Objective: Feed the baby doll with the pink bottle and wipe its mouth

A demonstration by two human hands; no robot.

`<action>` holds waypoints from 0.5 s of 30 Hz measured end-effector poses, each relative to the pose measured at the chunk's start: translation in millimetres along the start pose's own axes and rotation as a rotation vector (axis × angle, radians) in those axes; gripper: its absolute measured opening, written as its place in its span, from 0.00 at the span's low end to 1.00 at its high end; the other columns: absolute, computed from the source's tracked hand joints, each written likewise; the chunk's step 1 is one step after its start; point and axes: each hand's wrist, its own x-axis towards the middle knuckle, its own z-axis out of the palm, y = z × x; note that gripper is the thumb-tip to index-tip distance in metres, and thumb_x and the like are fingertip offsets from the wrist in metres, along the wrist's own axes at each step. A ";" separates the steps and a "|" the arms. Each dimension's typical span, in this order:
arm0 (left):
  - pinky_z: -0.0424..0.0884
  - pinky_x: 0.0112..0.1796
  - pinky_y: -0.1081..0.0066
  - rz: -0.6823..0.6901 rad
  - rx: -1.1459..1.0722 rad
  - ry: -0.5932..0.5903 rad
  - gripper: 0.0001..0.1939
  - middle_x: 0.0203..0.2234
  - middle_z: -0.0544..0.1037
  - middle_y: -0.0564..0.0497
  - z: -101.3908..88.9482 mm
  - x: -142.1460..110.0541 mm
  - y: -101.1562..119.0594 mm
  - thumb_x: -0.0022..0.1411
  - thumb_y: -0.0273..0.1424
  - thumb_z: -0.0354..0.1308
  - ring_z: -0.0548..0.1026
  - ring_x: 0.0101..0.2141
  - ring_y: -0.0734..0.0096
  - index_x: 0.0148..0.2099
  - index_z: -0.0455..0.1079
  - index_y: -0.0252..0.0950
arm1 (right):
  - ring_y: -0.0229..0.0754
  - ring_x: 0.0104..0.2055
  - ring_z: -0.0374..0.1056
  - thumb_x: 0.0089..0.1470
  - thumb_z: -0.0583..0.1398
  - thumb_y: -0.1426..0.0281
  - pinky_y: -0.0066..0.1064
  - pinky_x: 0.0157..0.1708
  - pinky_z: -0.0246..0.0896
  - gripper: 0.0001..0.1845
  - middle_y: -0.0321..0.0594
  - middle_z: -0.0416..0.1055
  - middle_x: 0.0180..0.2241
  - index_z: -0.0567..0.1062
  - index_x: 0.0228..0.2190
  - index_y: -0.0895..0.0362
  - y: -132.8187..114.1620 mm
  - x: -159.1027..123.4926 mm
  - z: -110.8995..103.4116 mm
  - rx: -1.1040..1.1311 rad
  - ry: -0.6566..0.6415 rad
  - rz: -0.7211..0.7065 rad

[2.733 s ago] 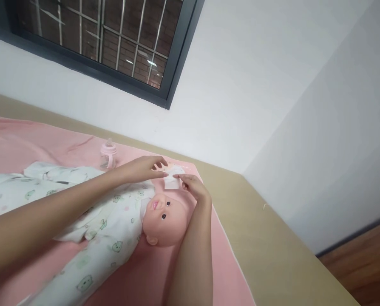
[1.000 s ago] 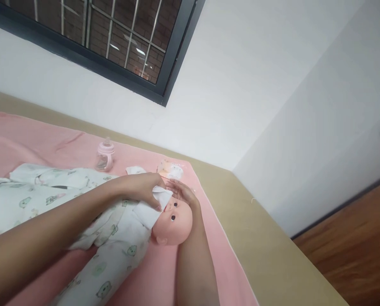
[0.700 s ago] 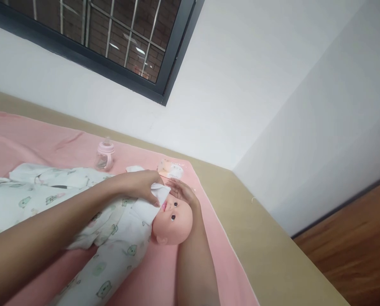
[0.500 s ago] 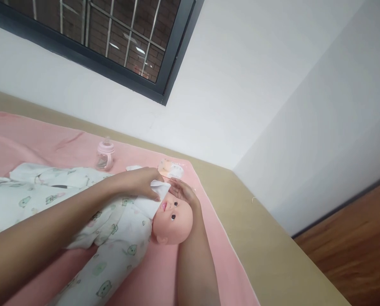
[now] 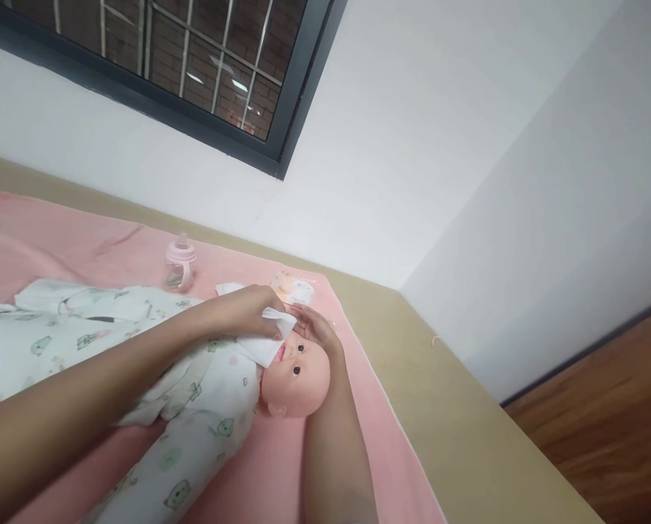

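A baby doll lies on its back, its bald head toward the right, dressed in a white outfit printed with green animals. My left hand reaches across the chest and pinches a white tissue, which covers the chin and touches the edge of the mouth. Past the far side of the head, my right hand cups the cheek with its fingers stretched out; that forearm passes beside and partly behind the head. Part of the left fingers is hidden by the tissue.
A pink baby bottle with a handle stands behind the doll on the pink blanket. Near the blanket's far corner lies a small printed packet. The wooden surface borders a white wall below a barred window.
My left hand has shifted slightly to the right with the tissue, which now lies nearer the doll's mouth. My right hand and the doll's head stay almost where they were.
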 end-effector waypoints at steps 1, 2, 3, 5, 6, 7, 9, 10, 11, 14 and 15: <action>0.54 0.23 0.72 0.002 0.002 0.004 0.10 0.21 0.70 0.54 0.3 0.5 -0.6 0.49 0.37 0.56 0.68 0.25 0.67 0.25 0.66 0.36 | 0.38 0.36 0.73 0.53 0.58 0.71 0.28 0.39 0.70 0.09 0.42 0.75 0.31 0.72 0.38 0.60 -0.2 -0.2 0.2 -0.001 0.002 0.002; 0.55 0.24 0.72 0.004 0.003 0.004 0.10 0.22 0.71 0.53 0.4 1.0 -1.3 0.49 0.38 0.56 0.69 0.26 0.66 0.26 0.67 0.36 | 0.38 0.36 0.73 0.54 0.58 0.71 0.28 0.39 0.70 0.09 0.42 0.75 0.31 0.72 0.38 0.60 -0.4 -0.2 0.3 -0.001 0.005 0.004; 0.56 0.24 0.72 0.008 0.002 0.005 0.10 0.23 0.72 0.53 0.5 1.5 -2.3 0.49 0.38 0.56 0.69 0.26 0.65 0.28 0.69 0.36 | 0.38 0.35 0.73 0.54 0.58 0.71 0.28 0.39 0.69 0.09 0.42 0.75 0.31 0.72 0.38 0.60 -0.6 -0.2 0.4 0.000 0.007 0.007; 0.57 0.25 0.72 0.016 -0.007 0.006 0.10 0.24 0.73 0.53 0.5 2.7 -5.0 0.49 0.38 0.57 0.70 0.27 0.65 0.29 0.71 0.36 | 0.38 0.35 0.73 0.54 0.58 0.71 0.28 0.39 0.69 0.09 0.42 0.75 0.31 0.72 0.38 0.60 -0.8 0.2 0.3 0.002 0.009 0.011; 0.57 0.25 0.72 0.016 -0.020 0.004 0.10 0.25 0.73 0.53 0.3 3.2 -6.7 0.50 0.38 0.57 0.70 0.27 0.65 0.30 0.71 0.36 | 0.38 0.35 0.73 0.54 0.58 0.71 0.28 0.39 0.69 0.09 0.42 0.75 0.31 0.72 0.38 0.60 -0.8 0.5 0.2 0.003 0.009 0.012; 0.58 0.25 0.73 0.016 -0.041 -0.001 0.10 0.25 0.74 0.53 0.2 3.5 -8.5 0.50 0.38 0.57 0.71 0.27 0.65 0.30 0.72 0.36 | 0.38 0.35 0.73 0.54 0.58 0.71 0.28 0.39 0.69 0.09 0.42 0.75 0.31 0.72 0.38 0.60 -0.8 0.9 0.1 0.003 0.009 0.013; 0.58 0.24 0.73 0.017 -0.093 -0.023 0.11 0.25 0.73 0.53 -0.2 3.3 -11.2 0.50 0.38 0.57 0.70 0.27 0.66 0.31 0.72 0.36 | 0.38 0.36 0.73 0.54 0.58 0.71 0.29 0.39 0.69 0.09 0.42 0.75 0.31 0.72 0.38 0.60 -0.7 1.6 -0.2 0.002 0.009 0.014; 0.58 0.24 0.73 0.020 -0.116 -0.038 0.11 0.25 0.73 0.53 -0.4 2.7 -11.6 0.50 0.39 0.58 0.70 0.27 0.66 0.32 0.73 0.36 | 0.38 0.36 0.73 0.54 0.58 0.71 0.29 0.40 0.69 0.09 0.42 0.75 0.32 0.73 0.38 0.60 -0.6 1.8 -0.3 0.001 0.009 0.012; 0.58 0.24 0.74 0.028 -0.131 -0.053 0.12 0.25 0.73 0.54 -0.6 1.7 -11.0 0.50 0.39 0.58 0.70 0.26 0.67 0.32 0.73 0.36 | 0.38 0.36 0.73 0.54 0.58 0.71 0.29 0.40 0.69 0.09 0.42 0.76 0.32 0.73 0.38 0.60 -0.5 2.0 -0.4 0.002 0.011 0.008; 0.57 0.23 0.74 0.057 -0.122 -0.082 0.11 0.22 0.71 0.55 -1.0 -2.1 -3.5 0.50 0.38 0.58 0.69 0.25 0.68 0.30 0.72 0.36 | 0.38 0.36 0.73 0.54 0.58 0.71 0.29 0.39 0.69 0.09 0.43 0.76 0.32 0.73 0.38 0.60 -0.2 2.0 -0.6 0.000 0.010 0.002; 0.56 0.22 0.74 0.063 -0.112 -0.088 0.10 0.21 0.70 0.55 -1.0 -3.2 0.1 0.50 0.37 0.58 0.69 0.25 0.68 0.30 0.71 0.35 | 0.38 0.35 0.73 0.54 0.58 0.71 0.28 0.38 0.69 0.09 0.42 0.76 0.32 0.72 0.38 0.60 -0.2 2.0 -0.8 -0.002 0.005 0.002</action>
